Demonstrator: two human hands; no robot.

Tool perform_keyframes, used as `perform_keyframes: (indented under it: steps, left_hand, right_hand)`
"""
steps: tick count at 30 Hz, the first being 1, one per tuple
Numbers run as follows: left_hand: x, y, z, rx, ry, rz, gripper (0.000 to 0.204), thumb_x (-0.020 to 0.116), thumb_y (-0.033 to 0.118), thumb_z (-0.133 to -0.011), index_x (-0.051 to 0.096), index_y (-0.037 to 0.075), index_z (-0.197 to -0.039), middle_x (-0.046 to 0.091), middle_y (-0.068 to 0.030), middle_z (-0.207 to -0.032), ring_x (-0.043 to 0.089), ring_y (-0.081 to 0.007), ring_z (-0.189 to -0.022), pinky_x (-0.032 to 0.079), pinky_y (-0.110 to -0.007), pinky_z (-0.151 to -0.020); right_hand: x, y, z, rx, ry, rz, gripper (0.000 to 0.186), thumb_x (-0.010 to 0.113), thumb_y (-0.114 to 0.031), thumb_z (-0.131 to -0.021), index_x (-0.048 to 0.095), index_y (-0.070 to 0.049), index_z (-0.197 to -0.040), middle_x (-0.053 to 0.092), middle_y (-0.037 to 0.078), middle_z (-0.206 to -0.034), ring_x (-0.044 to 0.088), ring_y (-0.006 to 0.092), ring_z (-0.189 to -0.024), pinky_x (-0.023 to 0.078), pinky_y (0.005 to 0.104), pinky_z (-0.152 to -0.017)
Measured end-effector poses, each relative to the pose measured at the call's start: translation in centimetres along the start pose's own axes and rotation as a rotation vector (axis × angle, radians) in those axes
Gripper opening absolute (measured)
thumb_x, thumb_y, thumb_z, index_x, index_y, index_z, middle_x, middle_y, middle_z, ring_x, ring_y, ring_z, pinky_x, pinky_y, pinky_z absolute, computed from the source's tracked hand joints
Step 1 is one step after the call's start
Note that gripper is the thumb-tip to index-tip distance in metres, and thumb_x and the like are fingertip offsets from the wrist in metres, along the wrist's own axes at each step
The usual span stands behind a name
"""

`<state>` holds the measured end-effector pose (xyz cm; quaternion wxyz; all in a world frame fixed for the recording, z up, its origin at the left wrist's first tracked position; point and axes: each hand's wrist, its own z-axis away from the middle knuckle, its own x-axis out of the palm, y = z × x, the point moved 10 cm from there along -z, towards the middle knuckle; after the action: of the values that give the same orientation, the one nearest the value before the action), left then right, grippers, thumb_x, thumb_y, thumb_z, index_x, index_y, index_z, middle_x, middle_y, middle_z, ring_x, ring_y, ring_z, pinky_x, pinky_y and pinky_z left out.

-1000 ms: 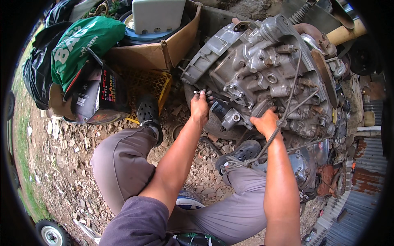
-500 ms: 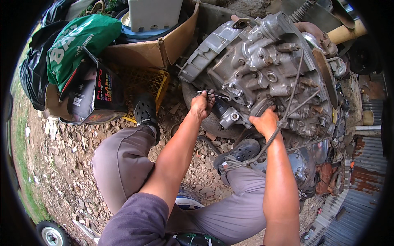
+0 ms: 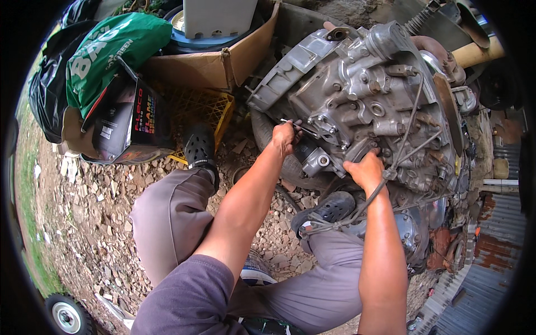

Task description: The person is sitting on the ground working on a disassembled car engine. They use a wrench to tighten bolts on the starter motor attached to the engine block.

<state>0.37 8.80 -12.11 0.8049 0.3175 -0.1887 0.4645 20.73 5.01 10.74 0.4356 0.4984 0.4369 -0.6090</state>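
Observation:
A large, dirty aluminium gearbox casing [image 3: 357, 95] lies tilted in front of me, with bolts, ports and ribs on its face. My left hand [image 3: 286, 137] is closed around a slim shiny wrench [image 3: 309, 129], whose far end reaches a small bolted fitting [image 3: 324, 127] on the casing's left side. Just below that fitting, a dark cylinder with a silver metal end [image 3: 317, 160] sticks out. My right hand [image 3: 365, 169] grips a grey metal piece [image 3: 357, 149] on the casing, thumb on its near side; the fingertips are partly hidden.
A grey cable [image 3: 413, 111] runs over the casing and past my right wrist. To the left stand a yellow crate [image 3: 223, 114], a black printed box [image 3: 125, 123], a green bag [image 3: 111, 58] and a cardboard box [image 3: 245, 53]. Rubble [image 3: 95, 223] covers the ground; corrugated sheets [image 3: 491, 268] lie right.
The view has shifted slightly. My left hand has moved a little right with the wrench, and the wrench's handle end has swung slightly away from me. My right hand keeps its grip.

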Motion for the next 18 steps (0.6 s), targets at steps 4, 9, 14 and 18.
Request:
perform_keyframes:
  steps: [4,9,14,18]
  left_hand:
    - [0.5,1.4,1.4,0.137,-0.053,-0.106,0.017,0.041,0.017,-0.100,0.051,0.005,-0.106,0.063,-0.0065,-0.093,0.053,-0.0114,-0.069,0.051,-0.028,-0.062]
    - [3.7,6.0,8.3,0.724,-0.034,-0.384,0.024,0.042,0.018,-0.100,0.048,0.000,-0.114,0.062,-0.0060,-0.092,0.052,-0.0097,-0.072,0.046,-0.026,-0.067]
    - [5.9,5.4,16.4,1.224,-0.056,-0.770,0.012,0.043,0.001,-0.093,0.048,0.001,-0.104,0.058,-0.0131,-0.090,0.057,-0.0242,-0.080,0.047,-0.036,-0.074]
    - [9.4,-1.0,21.2,1.539,-0.634,-1.177,0.038,0.054,-0.006,-0.067,0.053,0.003,-0.104,0.055,-0.0163,-0.106,0.053,-0.0348,-0.102,0.044,-0.041,-0.088]
  right_hand:
    - [0.4,0.4,-0.3,-0.015,-0.013,-0.011,0.082,0.074,-0.032,-0.060,0.041,0.017,-0.117,0.058,0.035,-0.109,0.056,0.0446,-0.106,0.045,0.0421,-0.095]
    - [0.2,0.2,0.0,0.007,-0.071,-0.043,0.084,0.073,-0.031,-0.061,0.040,0.018,-0.120,0.058,0.035,-0.109,0.057,0.0448,-0.105,0.045,0.0419,-0.094]
    - [-0.3,0.0,0.1,0.007,-0.033,-0.014,0.084,0.074,-0.032,-0.060,0.040,0.018,-0.120,0.057,0.036,-0.110,0.057,0.0437,-0.106,0.046,0.0416,-0.094]
    - [0.7,0.2,-0.6,-0.038,-0.072,-0.056,0.082,0.074,-0.032,-0.060,0.044,0.017,-0.118,0.057,0.035,-0.111,0.057,0.0434,-0.107,0.045,0.0413,-0.094]
